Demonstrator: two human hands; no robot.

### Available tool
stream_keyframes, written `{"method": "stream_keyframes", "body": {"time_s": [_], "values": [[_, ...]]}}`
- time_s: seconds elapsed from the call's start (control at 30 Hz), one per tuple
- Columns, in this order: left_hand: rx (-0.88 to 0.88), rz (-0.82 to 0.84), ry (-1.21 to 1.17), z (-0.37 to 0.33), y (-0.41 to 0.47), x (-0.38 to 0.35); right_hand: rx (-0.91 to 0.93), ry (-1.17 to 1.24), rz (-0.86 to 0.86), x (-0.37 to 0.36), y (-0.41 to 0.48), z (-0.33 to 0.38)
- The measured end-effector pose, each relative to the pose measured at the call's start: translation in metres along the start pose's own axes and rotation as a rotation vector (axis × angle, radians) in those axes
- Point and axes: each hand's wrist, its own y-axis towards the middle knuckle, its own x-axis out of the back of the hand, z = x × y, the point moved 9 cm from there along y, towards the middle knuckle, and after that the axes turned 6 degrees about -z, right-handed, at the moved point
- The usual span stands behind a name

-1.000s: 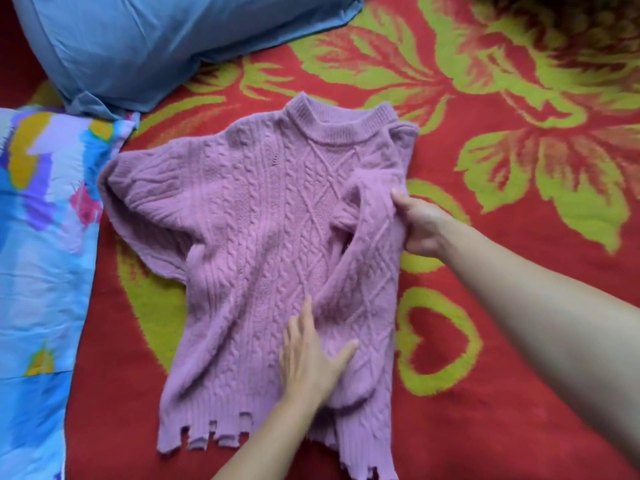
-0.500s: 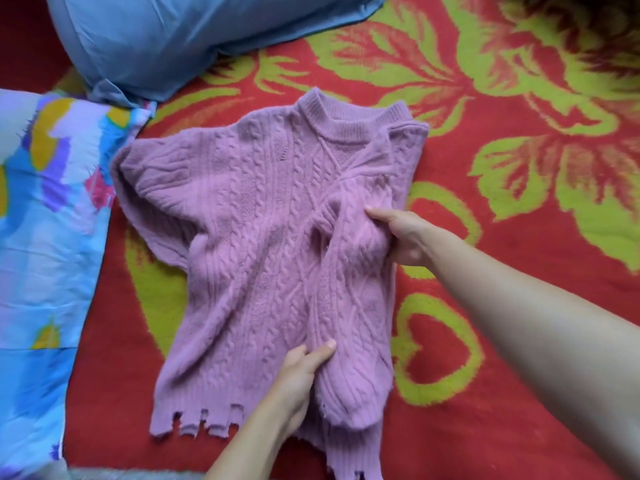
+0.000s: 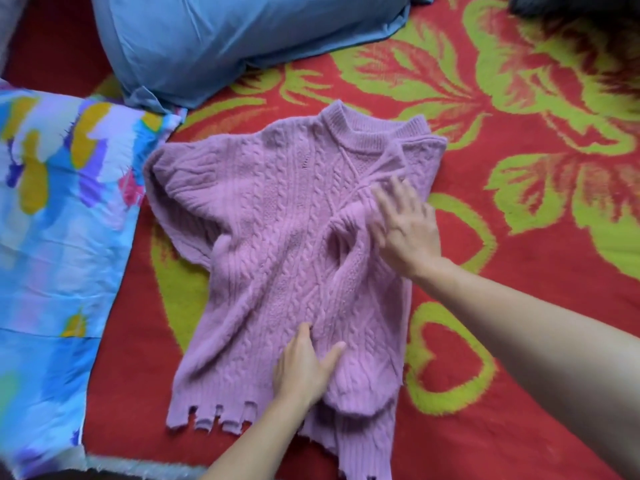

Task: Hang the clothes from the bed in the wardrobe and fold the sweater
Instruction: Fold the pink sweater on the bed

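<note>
Folding of the sweater is the step I judge to be in hand. I see the mauve cable-knit sweater [image 3: 277, 237] lying face up on the red bed blanket with green flowers [image 3: 519, 271], collar at the far end and ragged hem near. Its right-side sleeve [image 3: 360, 306] lies turned in over the body.

My right hand [image 3: 407, 226], a little blurred, lies spread on the upper part of that fold. My left hand [image 3: 303, 370] presses flat beside the sleeve's cuff end, near the hem. Neither grip is closed on anything; both sets of fingers are straight.

The left-side sleeve [image 3: 183, 195] lies out flat toward the blue patterned quilt [image 3: 52, 220], with the blue pillow [image 3: 242, 39] beyond it. The next move, as I read it, calls for 1 hand to take that sleeve and lay it inward to match the other, while the other hand pins the finished fold. Loose knit may slip and bunch.
</note>
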Motion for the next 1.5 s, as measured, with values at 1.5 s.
{"method": "stream_keyframes", "body": {"time_s": [1.5], "values": [[-0.423, -0.127, -0.227, 0.148, 0.248, 0.415, -0.691, 0.800, 0.458, -0.106, 0.214, 0.336]]}}
